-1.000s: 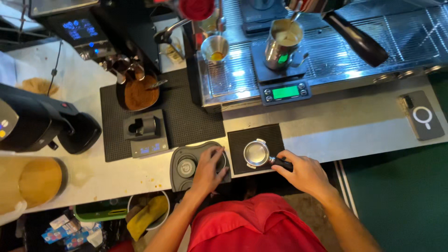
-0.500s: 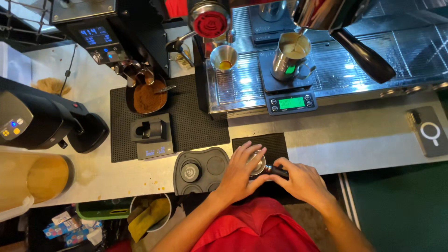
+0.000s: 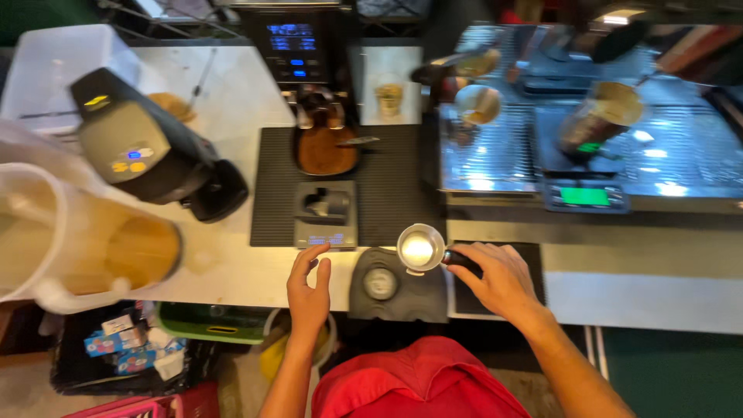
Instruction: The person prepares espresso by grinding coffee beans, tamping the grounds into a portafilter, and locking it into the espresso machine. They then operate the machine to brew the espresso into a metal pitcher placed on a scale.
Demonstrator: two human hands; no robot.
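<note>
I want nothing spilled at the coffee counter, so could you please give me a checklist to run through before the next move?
1. Right hand grips the portafilter handle: ok.
2. Portafilter basket upright, rim level: ok.
3. Left hand free, fingertips near the small scale: ok.
4. Tamping station below the basket unobstructed: ok.
5. Grounds level in the basket: cannot tell, glare.

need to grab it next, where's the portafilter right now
In the head view the portafilter is at the counter's front edge near the middle, held by its black handle in the right hand, over the grey tamping mat.
</note>
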